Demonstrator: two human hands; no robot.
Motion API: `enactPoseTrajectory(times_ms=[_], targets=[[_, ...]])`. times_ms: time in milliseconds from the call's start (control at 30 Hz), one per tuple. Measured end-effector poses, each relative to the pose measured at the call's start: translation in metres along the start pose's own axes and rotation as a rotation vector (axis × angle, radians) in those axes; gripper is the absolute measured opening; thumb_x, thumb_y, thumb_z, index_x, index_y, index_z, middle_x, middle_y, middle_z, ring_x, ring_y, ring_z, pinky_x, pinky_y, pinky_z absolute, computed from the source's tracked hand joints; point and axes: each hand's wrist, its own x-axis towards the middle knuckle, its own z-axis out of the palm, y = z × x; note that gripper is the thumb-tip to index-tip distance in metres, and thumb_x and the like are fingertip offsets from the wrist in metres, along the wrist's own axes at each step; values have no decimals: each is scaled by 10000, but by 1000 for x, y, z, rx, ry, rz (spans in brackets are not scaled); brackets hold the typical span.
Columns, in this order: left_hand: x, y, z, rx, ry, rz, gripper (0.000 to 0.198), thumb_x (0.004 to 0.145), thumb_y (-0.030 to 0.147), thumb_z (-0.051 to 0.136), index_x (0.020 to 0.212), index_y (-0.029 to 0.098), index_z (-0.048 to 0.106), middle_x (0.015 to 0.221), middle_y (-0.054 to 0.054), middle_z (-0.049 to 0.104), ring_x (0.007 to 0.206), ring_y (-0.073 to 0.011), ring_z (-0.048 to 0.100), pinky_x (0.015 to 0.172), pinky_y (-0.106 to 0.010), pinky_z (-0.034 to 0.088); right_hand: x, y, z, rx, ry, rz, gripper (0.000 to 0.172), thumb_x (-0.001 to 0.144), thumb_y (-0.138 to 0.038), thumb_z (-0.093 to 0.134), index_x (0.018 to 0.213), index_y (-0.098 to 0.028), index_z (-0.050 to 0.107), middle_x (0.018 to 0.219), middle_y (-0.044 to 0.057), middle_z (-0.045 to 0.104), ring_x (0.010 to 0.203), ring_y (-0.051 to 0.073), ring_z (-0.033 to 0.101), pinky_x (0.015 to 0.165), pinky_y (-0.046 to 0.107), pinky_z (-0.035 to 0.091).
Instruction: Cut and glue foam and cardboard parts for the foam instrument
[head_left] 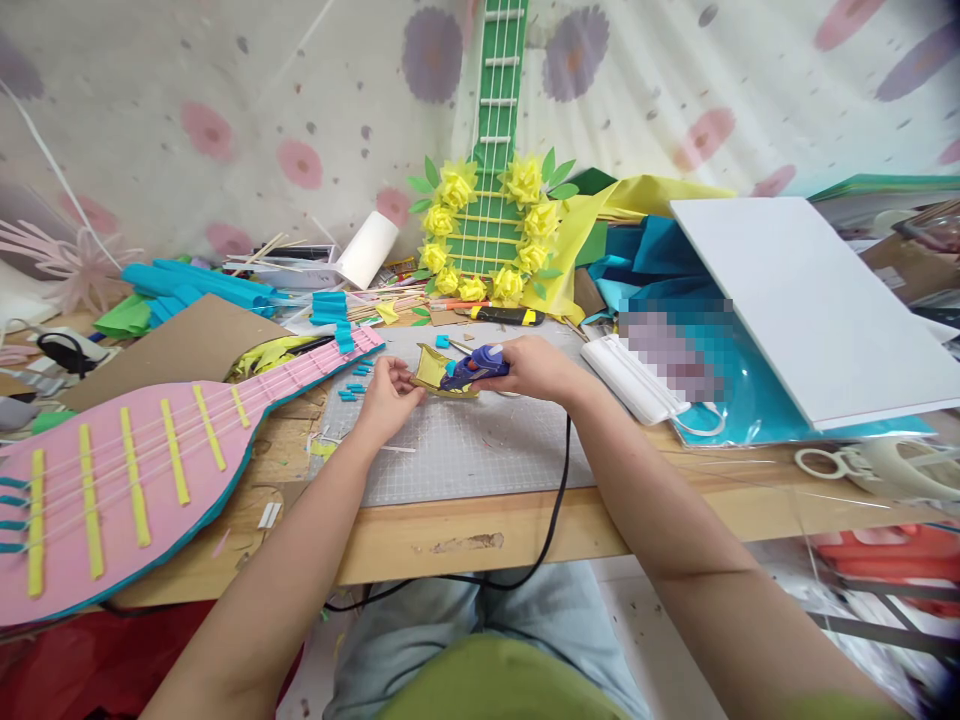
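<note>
My right hand (529, 368) is wrapped round a blue hot glue gun (487, 362), its nozzle pointing left. From the gun's handle a black cord (559, 490) runs down over the table edge. A creased yellow piece (433, 368) lies under and behind the nozzle. My left hand (391, 392) is at the left edge of that piece, fingers curled together near the nozzle tip. What sits between its fingertips is too small to tell. Several short blue rolls (352, 390) lie on the grey cutting mat (450, 465), left of my left hand.
A pink guitar-shaped craft (142, 500) lies at the left. Behind the mat stands a green one (487, 220) with yellow paper flowers. A yellow-and-black cutter (506, 316) lies before it. At right are a white device (634, 380), a white board (810, 300) and a tape dispenser (892, 468).
</note>
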Motion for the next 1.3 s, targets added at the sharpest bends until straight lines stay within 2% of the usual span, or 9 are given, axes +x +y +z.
enactPoseTrajectory(times_ms=[267,467,867,1133,1300], targets=[[-1,1,1,-20,6,4,437,557,166,643,881,205,352,724,58,508,554,-93,578,558,-257,486,-1,-5,-4,-122,-21,-23,411,735,-574,549,897,-220,679,815,50,690,720,190,597,595,258,332],[-2,3,1,-15,20,-4,434,551,155,649,880,201,370,724,56,508,563,-90,577,567,-254,480,0,-4,-1,-102,-21,-77,389,768,-544,534,948,-228,670,858,47,693,750,190,605,612,257,351],[-3,5,2,-23,7,-4,425,555,157,640,883,198,373,730,55,517,555,-83,566,559,-250,477,1,-9,-2,-60,9,-64,321,762,-502,567,882,-219,663,847,43,689,714,173,590,611,249,355],[-2,2,1,-11,7,-3,428,552,154,645,885,198,379,737,50,513,565,-85,563,552,-246,475,-1,-7,-2,-106,-14,-59,351,771,-521,540,791,-186,642,747,50,666,642,159,557,567,247,320],[-2,0,1,-14,0,9,422,565,163,643,895,199,382,750,48,509,576,-81,560,563,-244,473,-1,-8,-3,-117,-24,-41,352,770,-521,540,800,-188,648,765,54,671,654,162,562,570,249,320]])
